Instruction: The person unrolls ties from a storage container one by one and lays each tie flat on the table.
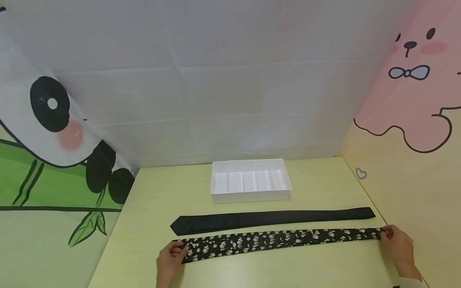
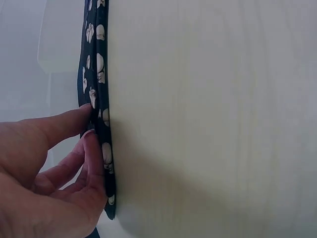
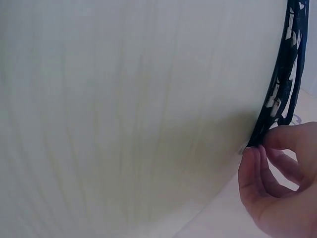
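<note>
A black necktie with a pale floral print (image 1: 266,241) stretches crosswise near the front of the table. My left hand (image 1: 170,260) pinches its wide end between thumb and fingers; the left wrist view shows the left hand (image 2: 54,173) at the folded edge of the patterned tie (image 2: 101,74). At the narrow end, my right hand (image 1: 397,245) pinches the tip, and the right wrist view shows thumb and fingertips of the right hand (image 3: 282,173) together on it. Just behind lies a plain dark necktie (image 1: 270,219), flat, its pointed wide end to the left.
A white tray (image 1: 251,196) with several compartments stands behind the ties on the pale yellow table (image 1: 144,216). A white sheet wall (image 1: 230,92) closes the back. Cartoon-printed panels stand on both sides, the right panel (image 1: 414,180) close beside my right hand.
</note>
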### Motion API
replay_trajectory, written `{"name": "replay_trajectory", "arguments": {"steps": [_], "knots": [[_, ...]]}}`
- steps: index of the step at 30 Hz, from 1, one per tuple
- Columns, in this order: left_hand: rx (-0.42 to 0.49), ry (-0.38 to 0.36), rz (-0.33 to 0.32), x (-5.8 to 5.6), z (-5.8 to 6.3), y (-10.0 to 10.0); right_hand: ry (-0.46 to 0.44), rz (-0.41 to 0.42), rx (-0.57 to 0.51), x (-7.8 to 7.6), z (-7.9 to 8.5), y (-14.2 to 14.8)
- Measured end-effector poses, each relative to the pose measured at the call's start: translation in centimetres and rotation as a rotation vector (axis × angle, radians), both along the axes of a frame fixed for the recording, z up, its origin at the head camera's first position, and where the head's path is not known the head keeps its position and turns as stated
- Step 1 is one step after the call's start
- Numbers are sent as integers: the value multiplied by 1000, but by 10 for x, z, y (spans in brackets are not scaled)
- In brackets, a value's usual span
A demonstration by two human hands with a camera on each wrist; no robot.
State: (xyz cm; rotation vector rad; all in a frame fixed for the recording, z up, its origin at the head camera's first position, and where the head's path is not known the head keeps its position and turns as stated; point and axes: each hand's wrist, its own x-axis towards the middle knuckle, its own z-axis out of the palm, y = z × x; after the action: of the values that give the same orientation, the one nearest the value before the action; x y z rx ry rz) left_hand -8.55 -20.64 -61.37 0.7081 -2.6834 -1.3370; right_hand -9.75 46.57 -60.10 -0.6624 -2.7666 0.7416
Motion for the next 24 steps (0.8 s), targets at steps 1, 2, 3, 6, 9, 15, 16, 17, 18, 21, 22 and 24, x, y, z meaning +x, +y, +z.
{"name": "replay_trajectory", "arguments": {"steps": [1, 2, 3, 6, 9, 15, 16, 17, 18, 21, 22, 24], "knots": [[5, -4, -5, 0, 1, -1, -3, 3, 4, 0, 1, 0], [10, -7, -12, -1, 1, -2, -6, 9, 8, 0, 2, 1], [13, -10, -18, -1, 2, -3, -14, 14, 6, 0, 3, 1], [17, -12, -30, -3, 3, -6, -48, 33, 11, 0, 8, 2], [9, -14, -33, -4, 3, -8, -88, 50, 13, -1, 11, 2], [33, -2, -33, -5, 6, -10, -94, 91, 23, -4, 15, 2], [39, -1, -32, -5, 8, -10, -87, 97, 27, -4, 16, 2], [40, 0, -32, -5, 10, -11, -80, 102, 28, -5, 16, 2], [39, 1, -33, -6, 11, -12, -72, 106, 28, -5, 16, 1], [31, 9, -40, -7, 16, -15, -32, 115, 37, -6, 16, 1], [28, 13, -40, -8, 17, -16, -13, 114, 39, -7, 17, 0], [24, 26, -45, -11, 19, -19, 30, 115, 49, -8, 17, -1]]}}
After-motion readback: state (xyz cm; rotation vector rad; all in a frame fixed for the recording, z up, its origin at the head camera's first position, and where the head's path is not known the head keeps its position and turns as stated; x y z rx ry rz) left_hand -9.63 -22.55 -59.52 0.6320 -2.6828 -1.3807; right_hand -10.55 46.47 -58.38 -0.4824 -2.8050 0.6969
